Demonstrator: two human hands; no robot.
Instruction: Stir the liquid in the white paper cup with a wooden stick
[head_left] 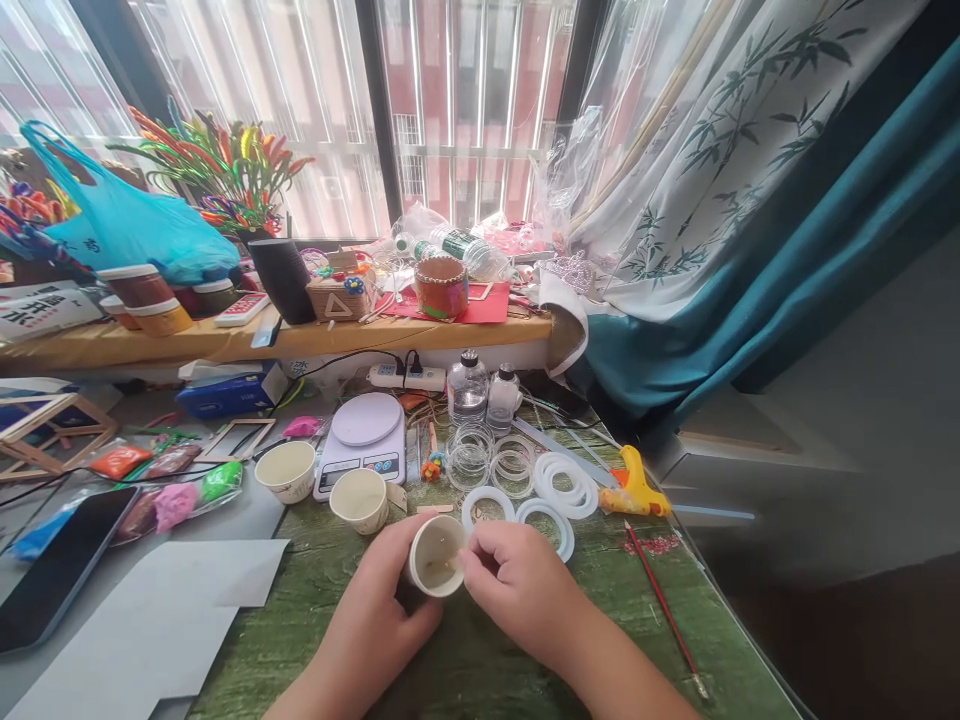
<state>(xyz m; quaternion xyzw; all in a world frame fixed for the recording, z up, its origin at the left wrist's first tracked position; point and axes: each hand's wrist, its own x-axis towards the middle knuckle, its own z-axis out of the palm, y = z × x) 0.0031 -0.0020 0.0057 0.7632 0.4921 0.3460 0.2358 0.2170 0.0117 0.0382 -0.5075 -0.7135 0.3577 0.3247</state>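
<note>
My left hand (382,585) grips a small white ceramic cup (435,555) from the side, tilting its open mouth toward me. A little pale residue shows on the cup's inner wall. My right hand (517,585) sits against the cup's rim with its fingertips bunched together. Whatever may lie between those fingertips is hidden. Just beyond my hands lie white rings (547,527) on the green-patterned tabletop (480,650). A similar white cup (360,501) stands close to my left hand.
A kitchen scale (364,445), a third cup (285,471), clear rings (471,457), plastic bottles (467,388), a yellow glue gun (637,485) and a paintbrush (664,610) surround my hands. A phone (60,565) and grey card (142,630) lie at left.
</note>
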